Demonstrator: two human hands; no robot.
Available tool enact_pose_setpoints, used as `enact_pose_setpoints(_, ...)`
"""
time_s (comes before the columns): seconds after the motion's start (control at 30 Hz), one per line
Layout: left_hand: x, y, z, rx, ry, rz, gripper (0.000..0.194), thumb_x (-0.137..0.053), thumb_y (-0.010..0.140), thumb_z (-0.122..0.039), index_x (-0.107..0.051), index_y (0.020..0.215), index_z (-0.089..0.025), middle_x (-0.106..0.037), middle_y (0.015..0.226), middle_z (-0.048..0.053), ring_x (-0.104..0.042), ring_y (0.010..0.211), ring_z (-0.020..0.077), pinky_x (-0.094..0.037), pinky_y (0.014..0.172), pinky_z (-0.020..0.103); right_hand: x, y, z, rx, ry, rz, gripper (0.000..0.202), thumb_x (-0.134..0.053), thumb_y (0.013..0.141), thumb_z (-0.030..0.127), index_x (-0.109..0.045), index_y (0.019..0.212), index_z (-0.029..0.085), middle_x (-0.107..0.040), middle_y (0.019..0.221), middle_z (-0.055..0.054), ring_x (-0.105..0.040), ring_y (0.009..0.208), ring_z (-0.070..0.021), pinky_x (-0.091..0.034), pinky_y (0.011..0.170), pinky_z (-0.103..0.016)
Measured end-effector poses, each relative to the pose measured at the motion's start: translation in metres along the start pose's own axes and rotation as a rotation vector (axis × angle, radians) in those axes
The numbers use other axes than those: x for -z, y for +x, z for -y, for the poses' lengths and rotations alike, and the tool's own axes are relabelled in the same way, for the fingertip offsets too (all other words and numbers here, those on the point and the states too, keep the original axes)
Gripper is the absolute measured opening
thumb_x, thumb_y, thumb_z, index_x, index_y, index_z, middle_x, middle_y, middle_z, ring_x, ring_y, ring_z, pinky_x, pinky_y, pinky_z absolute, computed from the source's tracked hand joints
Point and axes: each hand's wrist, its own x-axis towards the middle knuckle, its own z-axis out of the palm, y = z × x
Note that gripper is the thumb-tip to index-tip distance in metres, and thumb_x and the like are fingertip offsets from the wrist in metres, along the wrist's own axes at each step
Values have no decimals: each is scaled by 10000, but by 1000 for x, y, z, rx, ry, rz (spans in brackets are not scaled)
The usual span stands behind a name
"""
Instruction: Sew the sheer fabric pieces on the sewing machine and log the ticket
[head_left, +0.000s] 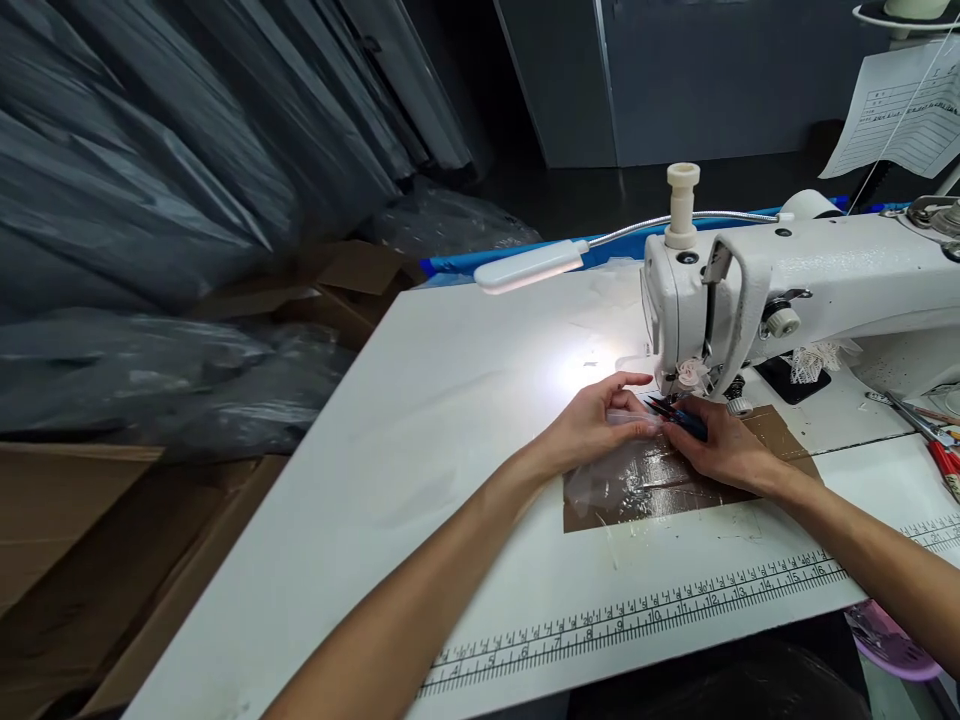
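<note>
Just in front of the needle area of a white sewing machine [825, 270], my left hand [600, 420] pinches a strip of sheer white fabric [630, 417]. My right hand [716, 440] is closed around small dark-blue thread snips [686, 420], whose dark tips point left toward the fabric. The tips lie close to the left fingers; whether they touch the fabric I cannot tell. A pale pink fabric rosette [691, 375] sits at the machine head just above the snips. Under both hands lies a brown taped patch [675, 490] on the white table.
A white lamp [532, 266] on a bendable neck lights the table [450, 430]. A printed ruler [637, 620] runs along the front edge. Red-handled scissors [946, 468] lie at right, near white lace [817, 360]. Cardboard boxes [75, 500] and plastic-covered goods [150, 150] stand left.
</note>
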Motion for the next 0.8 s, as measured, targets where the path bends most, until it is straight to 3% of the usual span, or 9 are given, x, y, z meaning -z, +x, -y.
enact_pose_setpoints(0.07, 2, 1, 2, 40, -82, -8, 593, -808, 698, -266, -521, 1203, -147, -700, 767, 4, -681, 763, 160, -530, 758, 311, 5, -3, 2, -7, -33, -16, 299, -491, 929, 398, -628, 1086, 184, -687, 912, -79, -638, 808, -216, -461, 664, -298)
enact_pose_setpoints(0.23, 5, 2, 1, 136, -130, -64, 637, -846, 654, -257, -541, 1201, -138, -748, 801, 32, -705, 797, 181, -535, 802, 336, 15, -10, 5, -36, -132, 15, 446, -297, 1016, 481, -627, 913, 199, -640, 701, -49, -592, 657, -201, -418, 616, -304)
enact_pose_setpoints(0.33, 3, 2, -3, 181, -115, -90, 630, -838, 665, -263, -541, 1205, -133, -752, 812, 30, -699, 779, 177, -527, 786, 332, 12, -10, 5, -50, -192, 3, 496, -217, 1043, 460, -607, 883, 198, -649, 727, -65, -579, 625, -195, -379, 589, -288)
enact_pose_setpoints(0.57, -1, 1, -7, 174, -139, -108, 597, -781, 703, -214, -520, 1237, -161, -736, 786, 8, -689, 805, 175, -508, 756, 313, 5, -6, 8, -82, -307, -7, 399, -260, 1051, 361, -612, 955, 199, -655, 753, -56, -545, 569, -181, -296, 537, -266)
enact_pose_setpoints(0.8, -3, 0, -9, 195, -155, -128, 624, -784, 690, -216, -493, 1238, -152, -722, 761, -4, -684, 753, 165, -506, 730, 309, 4, -6, 12, -62, -421, 2, 316, -321, 1049, 328, -598, 991, 188, -674, 792, -70, -616, 665, -215, -297, 563, -270)
